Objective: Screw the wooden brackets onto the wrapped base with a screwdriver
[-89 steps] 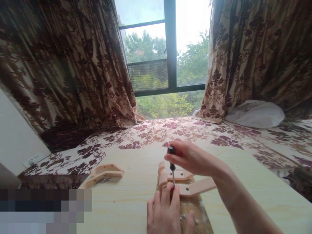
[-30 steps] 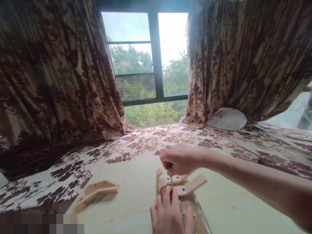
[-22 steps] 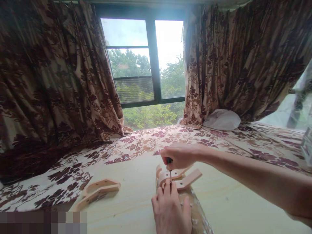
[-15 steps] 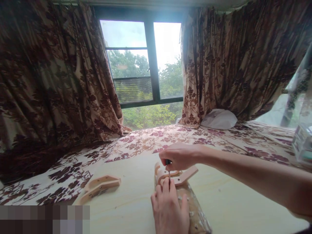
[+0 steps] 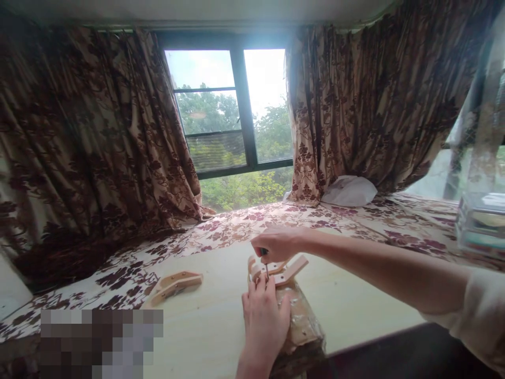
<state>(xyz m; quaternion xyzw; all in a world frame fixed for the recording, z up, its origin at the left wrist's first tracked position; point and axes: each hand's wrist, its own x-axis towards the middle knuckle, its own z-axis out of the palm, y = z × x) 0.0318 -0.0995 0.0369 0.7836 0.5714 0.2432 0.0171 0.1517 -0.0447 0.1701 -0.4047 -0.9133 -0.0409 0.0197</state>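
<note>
My right hand (image 5: 272,244) is closed around the dark handle of a screwdriver (image 5: 266,269). Its thin metal shaft points straight down at a pale wooden piece (image 5: 290,270) with small dark holes. My left hand (image 5: 265,311) lies palm down, fingers stretched forward against the wood at the shaft's tip and thumb spread to the side. The tip itself is hidden by those fingers. Beneath the wood is a worn brown block (image 5: 305,331), partly wrapped in clear film or tape. To the left, apart from both hands, rests another angled wooden piece (image 5: 179,286) with dark holes.
The pale board (image 5: 205,331) lies on a flowered cloth (image 5: 229,223). At the right stands a clear plastic box (image 5: 479,223). A white bag (image 5: 349,190) sits by the curtain (image 5: 307,131), below the window (image 5: 244,105). Dark space shows past the board's near right edge.
The view has shifted, so more of the board's near edge and my right sleeve show. Both hands keep their places at the wood, the screwdriver still upright.
</note>
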